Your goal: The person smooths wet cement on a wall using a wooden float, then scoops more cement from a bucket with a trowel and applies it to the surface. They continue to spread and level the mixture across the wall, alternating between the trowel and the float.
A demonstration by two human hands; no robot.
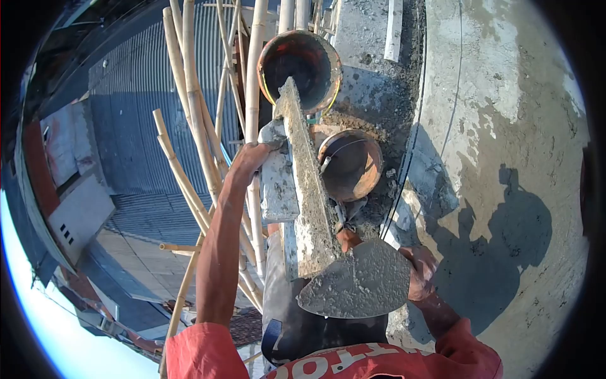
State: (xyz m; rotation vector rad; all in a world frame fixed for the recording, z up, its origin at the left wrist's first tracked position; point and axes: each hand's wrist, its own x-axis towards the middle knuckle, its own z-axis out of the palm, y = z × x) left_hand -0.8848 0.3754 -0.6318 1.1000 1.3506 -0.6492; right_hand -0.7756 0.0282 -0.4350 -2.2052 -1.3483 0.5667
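My left hand [254, 156] is closed at the upper end of a pale, mortar-caked slab [279, 196]; the fingertips are partly hidden. Right beside that slab, a long narrow board [306, 177] crusted with wet mortar reaches from near my lap to the rim of the upper bucket. In my right hand [421, 271] is a trowel [356, 281], its wide grey blade smeared with mortar and lying across the board's near end. The hand hides its handle. A bucket [372, 177] with mortar-stained walls stands right of the board, and another bucket [334, 79] is beyond it.
Bamboo poles [252, 82] rise along the left, with corrugated roofing [145, 114] lower down behind them. To the right runs a wall surface [486, 76] patched with wet plaster, carrying shadows. A thin line [413, 136] follows its edge, next to mortar crumbs.
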